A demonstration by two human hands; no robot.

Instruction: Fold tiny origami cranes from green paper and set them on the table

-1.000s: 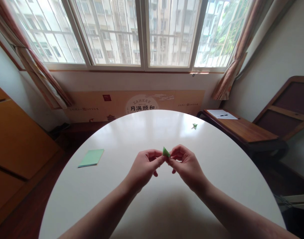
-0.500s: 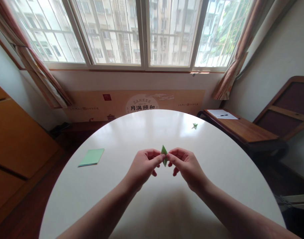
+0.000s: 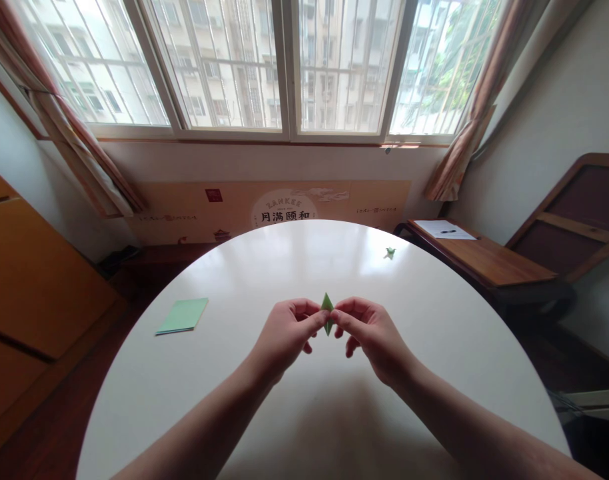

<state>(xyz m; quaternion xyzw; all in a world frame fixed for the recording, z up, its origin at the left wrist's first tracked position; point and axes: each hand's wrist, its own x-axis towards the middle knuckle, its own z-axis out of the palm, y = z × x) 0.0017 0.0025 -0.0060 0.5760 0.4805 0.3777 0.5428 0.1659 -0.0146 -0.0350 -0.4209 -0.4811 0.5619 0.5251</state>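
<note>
Above the white round table (image 3: 194, 393), a small green folded paper (image 3: 327, 303), shaped like a narrow diamond, is held upright between both hands. My left hand (image 3: 292, 330) pinches its left edge between thumb and fingers. On the opposite edge, my right hand (image 3: 367, 327) has a like pinch, its lower fingers loosely curled. The thumbs cover the paper's middle, so only its upper and lower points show. To the left lies a stack of light green square paper (image 3: 183, 315). A small green folded paper figure (image 3: 390, 253) sits toward the table's far right.
Past the table's right edge is a wooden side table (image 3: 504, 257) bearing a white sheet (image 3: 442, 229) and a dark pen (image 3: 448, 232). A wooden cabinet (image 3: 39, 280) stands at the left. Windows (image 3: 224, 67) and curtains (image 3: 79, 140) are behind the table.
Both hands keep their pinch on the folded paper, which has shifted very slightly left. Everything else looks the same.
</note>
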